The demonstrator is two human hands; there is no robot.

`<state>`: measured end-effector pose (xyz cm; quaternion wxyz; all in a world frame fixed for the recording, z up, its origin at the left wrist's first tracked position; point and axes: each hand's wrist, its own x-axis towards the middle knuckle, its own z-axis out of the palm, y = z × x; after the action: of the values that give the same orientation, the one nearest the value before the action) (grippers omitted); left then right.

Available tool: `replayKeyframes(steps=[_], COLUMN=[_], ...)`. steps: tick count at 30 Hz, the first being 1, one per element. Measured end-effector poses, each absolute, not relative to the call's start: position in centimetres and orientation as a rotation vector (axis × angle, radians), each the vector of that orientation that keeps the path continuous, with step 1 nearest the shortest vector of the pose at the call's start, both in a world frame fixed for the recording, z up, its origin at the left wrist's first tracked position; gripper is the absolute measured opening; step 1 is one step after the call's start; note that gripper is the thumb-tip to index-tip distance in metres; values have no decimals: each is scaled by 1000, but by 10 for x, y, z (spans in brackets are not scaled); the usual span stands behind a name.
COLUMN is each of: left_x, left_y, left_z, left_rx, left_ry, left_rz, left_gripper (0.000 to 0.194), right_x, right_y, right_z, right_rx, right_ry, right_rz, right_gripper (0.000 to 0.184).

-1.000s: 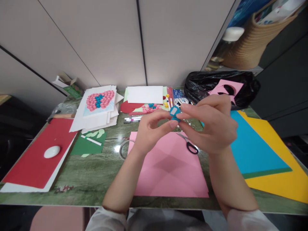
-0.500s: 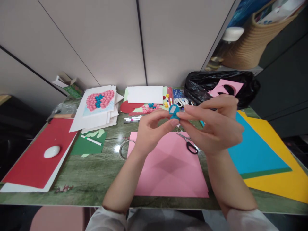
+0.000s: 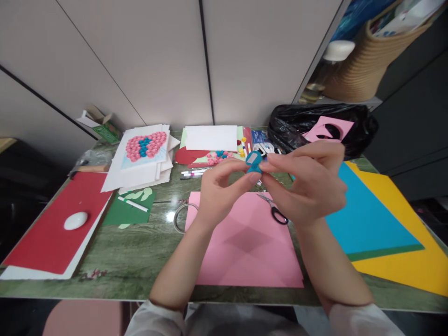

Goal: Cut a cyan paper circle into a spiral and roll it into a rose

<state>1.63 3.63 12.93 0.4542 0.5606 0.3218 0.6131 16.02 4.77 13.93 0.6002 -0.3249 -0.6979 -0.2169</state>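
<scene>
A small blue rolled-paper flower (image 3: 254,161) is held up above the table between both hands, with a pale strip, perhaps tape, on its round face. My left hand (image 3: 220,193) pinches it from the left, thumb below and index finger above. From the right, my right hand (image 3: 310,182) closes thumb and fingertips on its edge. Beneath the hands lie pink paper sheets (image 3: 247,249). Black-handled scissors (image 3: 279,215) rest on the sheets' upper right, partly behind my right hand. A roll of tape (image 3: 179,218) lies at their left edge.
At the back left, a pink-and-blue paper-flower picture (image 3: 146,145) lies on white sheets. Red paper (image 3: 52,242) bears a white egg-shaped object (image 3: 75,220). Blue paper (image 3: 374,214) and yellow paper (image 3: 413,233) lie right. A black plastic bag (image 3: 290,122) stands back right.
My right hand has shifted slightly left and turned a little, its fingers still at the blue paper flower. The left hand and the table items stay nearly as they were.
</scene>
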Motion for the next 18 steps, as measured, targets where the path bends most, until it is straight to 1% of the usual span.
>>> replayKeyframes(steps=[4, 11, 16, 18], left_x=[19, 18, 17, 16], left_y=[37, 38, 36, 36], left_z=[127, 126, 128, 129], left_rx=[1379, 1363, 1338, 1363], left_ry=[787, 754, 781, 784], left_rz=[1556, 1560, 1510, 1511], left_gripper=[6, 8, 10, 8], right_x=[158, 158, 161, 161], right_y=[45, 47, 47, 46], right_z=[143, 146, 147, 147], right_rx=[-784, -633, -695, -699], right_ry=[-1648, -1683, -1720, -1728], right_rz=[-504, -474, -453, -459], right_gripper=[24, 34, 31, 33])
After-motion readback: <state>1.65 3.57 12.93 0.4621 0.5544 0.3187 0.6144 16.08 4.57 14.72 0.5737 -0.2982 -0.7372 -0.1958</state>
